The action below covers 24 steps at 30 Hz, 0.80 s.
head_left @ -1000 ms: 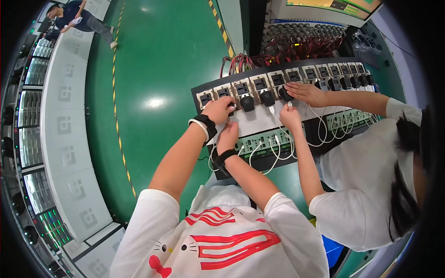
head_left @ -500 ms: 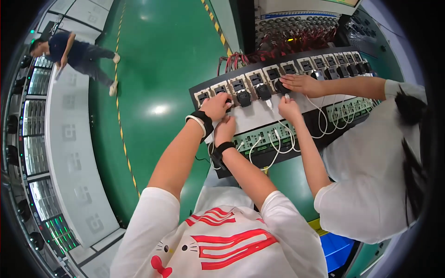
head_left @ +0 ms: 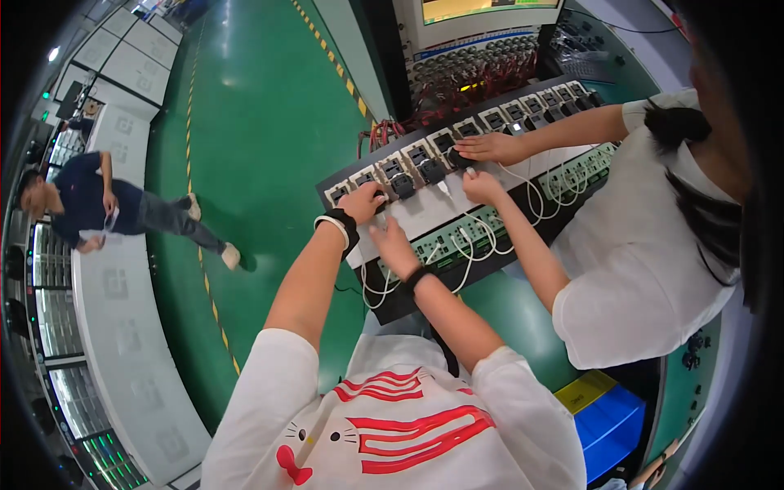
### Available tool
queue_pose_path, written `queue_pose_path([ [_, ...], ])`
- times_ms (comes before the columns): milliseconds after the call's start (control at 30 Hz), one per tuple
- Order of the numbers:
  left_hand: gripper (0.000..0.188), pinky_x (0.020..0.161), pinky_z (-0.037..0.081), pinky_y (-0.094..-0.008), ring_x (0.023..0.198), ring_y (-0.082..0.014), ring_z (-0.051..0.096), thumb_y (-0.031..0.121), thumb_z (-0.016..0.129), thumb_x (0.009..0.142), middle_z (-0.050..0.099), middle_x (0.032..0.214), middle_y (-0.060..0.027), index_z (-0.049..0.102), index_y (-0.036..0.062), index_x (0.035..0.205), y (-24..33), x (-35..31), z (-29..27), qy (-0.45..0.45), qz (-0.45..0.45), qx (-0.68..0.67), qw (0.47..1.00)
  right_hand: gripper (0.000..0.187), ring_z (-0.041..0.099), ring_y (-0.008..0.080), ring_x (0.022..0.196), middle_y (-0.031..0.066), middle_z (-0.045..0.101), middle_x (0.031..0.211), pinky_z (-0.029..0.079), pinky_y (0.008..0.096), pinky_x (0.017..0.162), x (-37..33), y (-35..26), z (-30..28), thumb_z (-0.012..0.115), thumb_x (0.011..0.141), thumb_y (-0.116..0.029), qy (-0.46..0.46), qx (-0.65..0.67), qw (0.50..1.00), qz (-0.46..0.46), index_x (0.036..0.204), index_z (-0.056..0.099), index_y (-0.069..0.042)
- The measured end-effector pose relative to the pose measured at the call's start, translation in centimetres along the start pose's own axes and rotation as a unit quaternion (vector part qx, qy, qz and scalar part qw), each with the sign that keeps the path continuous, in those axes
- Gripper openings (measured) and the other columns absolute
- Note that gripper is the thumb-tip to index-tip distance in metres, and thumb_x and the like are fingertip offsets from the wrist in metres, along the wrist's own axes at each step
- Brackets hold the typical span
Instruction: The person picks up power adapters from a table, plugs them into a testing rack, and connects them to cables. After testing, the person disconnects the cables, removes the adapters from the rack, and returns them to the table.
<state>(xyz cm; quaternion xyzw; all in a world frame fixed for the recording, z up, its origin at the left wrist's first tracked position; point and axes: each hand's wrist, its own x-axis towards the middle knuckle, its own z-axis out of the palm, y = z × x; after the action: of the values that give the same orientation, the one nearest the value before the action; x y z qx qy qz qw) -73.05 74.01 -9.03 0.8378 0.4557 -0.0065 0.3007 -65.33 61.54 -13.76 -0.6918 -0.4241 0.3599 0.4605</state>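
Note:
A long dark rack slopes across the view, with a row of sockets along its top. My left hand is closed round a black power adapter at a socket near the rack's left end. Just below it, my right hand has its fingers apart near a white cable plug under that adapter. To the right, black adapters sit in the neighbouring sockets, one with a white cable plug in it. Below them runs a green circuit board with white cables looping from it.
A co-worker's hands hold another adapter and cable close by on the right. Red wires and a screen stand behind the rack. A blue bin is at lower right. Another person stands far left.
My right hand has drawn down and away from the adapter, its fingers now parted. My left hand stays on the adapter. The view has shifted, and the far person has stepped nearer.

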Motion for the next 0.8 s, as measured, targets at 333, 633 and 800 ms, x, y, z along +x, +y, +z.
queue_pose_path([
  [333, 0.025, 0.088, 0.04, -0.046, 0.11, -0.0281, 0.053, 0.027, 0.049, 0.091, 0.056, 0.116, -0.0093, 0.053, 0.0132, 0.112, 1.0, -0.7, -0.9, 0.008, -0.012, 0.006, 1.0, 0.015, 0.046, 0.0115, 0.065, 0.0004, 0.049, 0.076, 0.039, 0.0236, 0.064, -11.2, 1.5, -16.5, 0.057, 0.086, -0.014, 0.203, 0.295, 0.908, 0.218, 0.096, 0.053, -0.003],
  [633, 0.034, 0.09, 0.042, -0.0396, 0.106, -0.0363, 0.053, 0.027, 0.051, 0.088, 0.057, 0.109, -0.0208, 0.055, -0.0005, 0.106, 1.7, 1.4, -2.9, -0.096, 0.041, 0.025, 0.994, 0.013, 0.049, 0.0089, 0.074, 0.001, 0.051, 0.08, 0.039, 0.0224, 0.073, -4.5, -12.8, -18.3, 0.051, 0.089, -0.009, -0.034, 0.381, 0.924, 0.019, 0.099, 0.053, -0.002],
  [800, 0.035, 0.09, 0.042, -0.0417, 0.103, -0.0386, 0.054, 0.026, 0.051, 0.086, 0.057, 0.107, -0.0252, 0.056, -0.002, 0.106, 4.5, 5.0, -1.6, 0.064, 0.137, -0.107, 0.983, 0.013, 0.042, 0.0056, 0.066, -0.0016, 0.047, 0.077, 0.034, 0.0221, 0.056, -0.5, -16.3, -18.7, 0.048, 0.091, -0.012, -0.041, 0.281, 0.957, -0.058, 0.099, 0.054, -0.004],
])
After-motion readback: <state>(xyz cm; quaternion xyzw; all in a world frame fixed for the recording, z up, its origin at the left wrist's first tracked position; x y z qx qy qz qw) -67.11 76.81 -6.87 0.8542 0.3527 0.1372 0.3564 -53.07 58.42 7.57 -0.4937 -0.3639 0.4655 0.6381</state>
